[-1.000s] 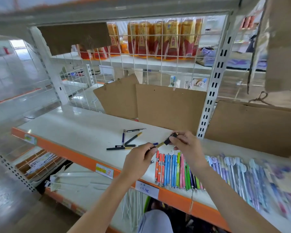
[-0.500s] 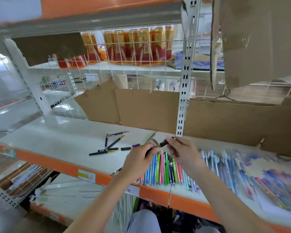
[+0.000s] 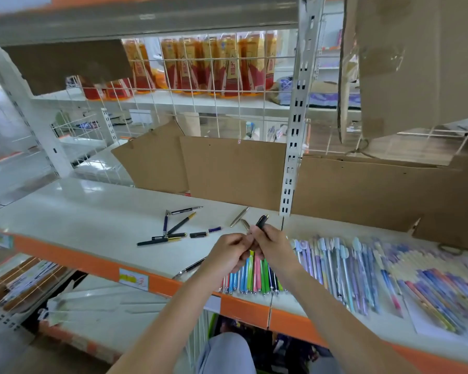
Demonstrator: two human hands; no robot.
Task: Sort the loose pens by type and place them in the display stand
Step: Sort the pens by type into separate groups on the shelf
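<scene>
Center frame, both hands meet above the shelf: right hand fingers pinch a black pen, left hand fingers curl around its lower end, colored pens lying just below.

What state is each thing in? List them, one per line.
Left hand: curled round the lower end of a pen.
Right hand: pinching the black pen piece, which sticks up above the fingers.
Dark loose pens: lying scattered on the shelf, some apart from their caps.
Silver pen: lying flat, untouched.
Bright coloured pens: laid side by side in a row.
Pastel pens: laid in a row.
</scene>
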